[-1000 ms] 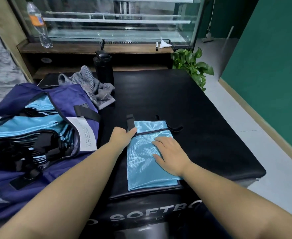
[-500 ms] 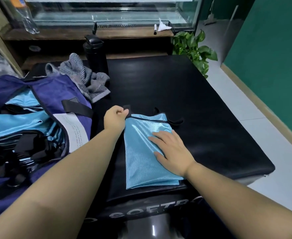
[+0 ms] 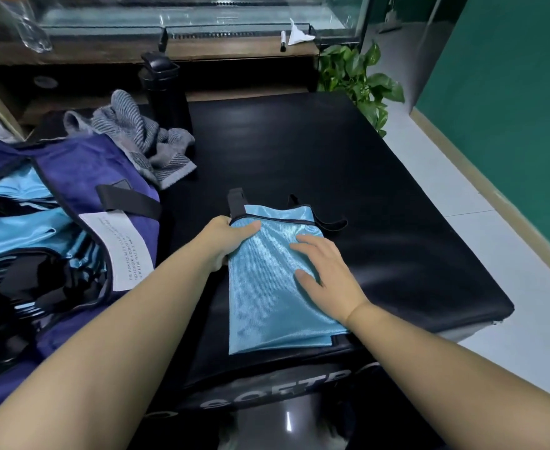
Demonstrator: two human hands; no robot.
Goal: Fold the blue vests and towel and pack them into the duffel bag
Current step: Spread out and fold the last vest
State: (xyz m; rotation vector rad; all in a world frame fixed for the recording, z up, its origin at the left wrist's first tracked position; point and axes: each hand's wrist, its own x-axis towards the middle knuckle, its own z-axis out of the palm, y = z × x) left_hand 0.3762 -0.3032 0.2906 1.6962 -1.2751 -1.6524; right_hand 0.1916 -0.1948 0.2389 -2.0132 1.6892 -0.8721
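Folded blue vest lies flat on the black tabletop, near the front edge, black strap ends poking out at its far end. Left hand grips the vest's upper left corner: thumb laid on top of the fabric, fingers tucked under the edge. Right hand rests palm-down on the vest's right half, fingers straight and spread, holding nothing.

Navy duffel bag sits open at the table's left side, several folded blue vests stacked inside with black straps showing; white label on its flap. Grey striped towel lies crumpled on the table just beyond the bag, touching its far edge. Black bottle stands upright just behind the towel. Green plant past the table's far right corner
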